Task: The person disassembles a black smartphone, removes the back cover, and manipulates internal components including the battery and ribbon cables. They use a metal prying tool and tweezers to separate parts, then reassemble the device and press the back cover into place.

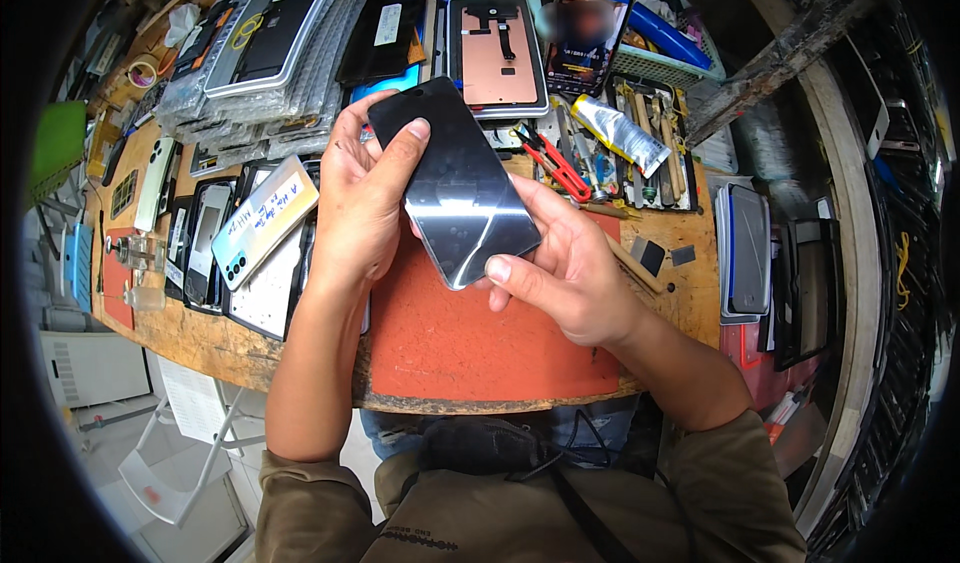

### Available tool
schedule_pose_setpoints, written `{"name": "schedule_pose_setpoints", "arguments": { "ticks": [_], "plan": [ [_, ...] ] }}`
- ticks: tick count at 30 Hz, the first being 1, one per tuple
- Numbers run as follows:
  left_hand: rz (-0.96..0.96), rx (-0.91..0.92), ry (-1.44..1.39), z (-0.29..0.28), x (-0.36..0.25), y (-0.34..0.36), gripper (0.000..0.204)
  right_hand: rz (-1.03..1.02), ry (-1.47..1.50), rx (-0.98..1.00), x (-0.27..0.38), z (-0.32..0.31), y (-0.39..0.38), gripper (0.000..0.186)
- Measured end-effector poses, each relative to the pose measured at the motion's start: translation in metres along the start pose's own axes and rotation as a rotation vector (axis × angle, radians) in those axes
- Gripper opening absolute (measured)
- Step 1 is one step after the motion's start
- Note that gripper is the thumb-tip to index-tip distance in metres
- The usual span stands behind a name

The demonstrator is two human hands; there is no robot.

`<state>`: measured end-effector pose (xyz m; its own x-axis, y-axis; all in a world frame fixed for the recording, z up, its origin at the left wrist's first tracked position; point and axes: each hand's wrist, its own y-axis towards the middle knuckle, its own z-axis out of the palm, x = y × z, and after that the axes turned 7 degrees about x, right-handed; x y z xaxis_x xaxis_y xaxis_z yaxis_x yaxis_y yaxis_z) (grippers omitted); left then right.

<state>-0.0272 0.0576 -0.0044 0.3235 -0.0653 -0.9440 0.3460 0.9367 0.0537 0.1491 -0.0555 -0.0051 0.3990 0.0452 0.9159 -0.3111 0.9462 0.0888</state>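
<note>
A black smartphone [452,168] with a dark, glossy screen is held up in both hands above a red work mat [490,348]. It tilts with its top toward the upper left, and a bright reflection crosses its lower half. My left hand [365,188] grips the left side, thumb on the glass near the top. My right hand [570,273] grips the lower right corner, its thumb at the bottom edge and its fingers behind. The phone's back is hidden.
Left of the mat lie a phone with handwriting on its back [262,221] and other phone parts. Behind are bubble-wrapped stacks [265,113], a copper-coloured panel [495,63], red-handled pliers [562,168], a yellow-and-white tube [620,135] and a propped-up lit phone [585,38].
</note>
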Motion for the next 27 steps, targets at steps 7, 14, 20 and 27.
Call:
{"name": "schedule_pose_setpoints", "arguments": {
  "ticks": [7, 14, 20, 27],
  "plan": [
    [-0.024, -0.047, 0.013, 0.000, 0.006, 0.000, 0.045, 0.062, 0.077, -0.003, -0.005, -0.002, 0.001, 0.069],
    [-0.015, -0.175, 0.052, 0.011, 0.008, -0.007, 0.046, 0.077, 0.124, 0.003, -0.013, -0.003, 0.001, 0.072],
    [0.009, -0.193, 0.026, 0.013, 0.007, -0.007, 0.047, 0.089, 0.181, 0.023, -0.014, -0.004, 0.000, 0.069],
    [0.048, -0.205, 0.033, 0.014, 0.006, -0.009, 0.046, 0.110, 0.203, 0.037, -0.012, -0.002, 0.001, 0.071]
  ]
}}
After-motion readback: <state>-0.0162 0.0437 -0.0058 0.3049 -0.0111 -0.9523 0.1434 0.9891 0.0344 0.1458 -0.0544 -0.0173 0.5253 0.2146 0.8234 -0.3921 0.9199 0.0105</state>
